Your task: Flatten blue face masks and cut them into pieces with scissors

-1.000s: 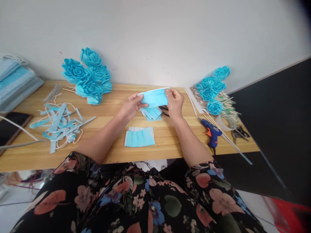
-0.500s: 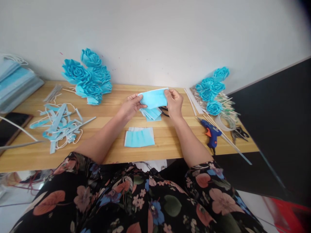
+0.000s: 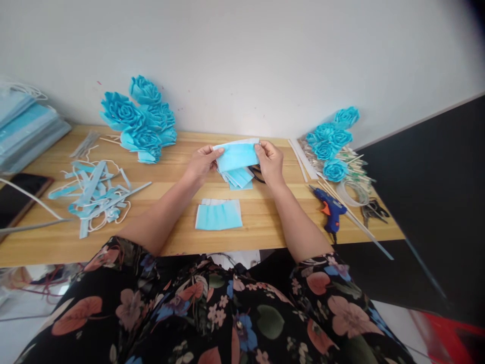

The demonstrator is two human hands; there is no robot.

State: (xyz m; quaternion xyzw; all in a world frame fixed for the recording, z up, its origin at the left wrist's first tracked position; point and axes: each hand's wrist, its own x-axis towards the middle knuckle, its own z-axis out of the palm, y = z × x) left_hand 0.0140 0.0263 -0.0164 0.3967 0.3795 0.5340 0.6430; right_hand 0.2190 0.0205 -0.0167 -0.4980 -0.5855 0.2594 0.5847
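Between my two hands a light blue piece of face mask fabric [image 3: 238,155] is stretched out, a paler layer showing along its top edge. My left hand [image 3: 204,161] pinches its left end, thumb on the front. At the other end, my right hand [image 3: 270,160] grips the upper right corner between thumb and fingers. Just below and behind it lies a small fanned pile of blue fabric pieces [image 3: 240,180], partly covered, with the black scissor handles [image 3: 257,174] beside it. Closer to me, a flat blue and white piece [image 3: 219,216] rests on the wooden table [image 3: 166,177].
Blue fabric roses [image 3: 142,119] stand at the back left, more roses [image 3: 329,139] at the right. Cut strips and ear loops [image 3: 98,197] lie left, near a phone [image 3: 22,197] and stacked masks [image 3: 30,126]. A blue glue gun [image 3: 329,207], sticks and keys [image 3: 373,210] lie right.
The held fabric has shifted slightly left and now tilts less, with a paler layer showing above the blue. Both hands still grip its ends.
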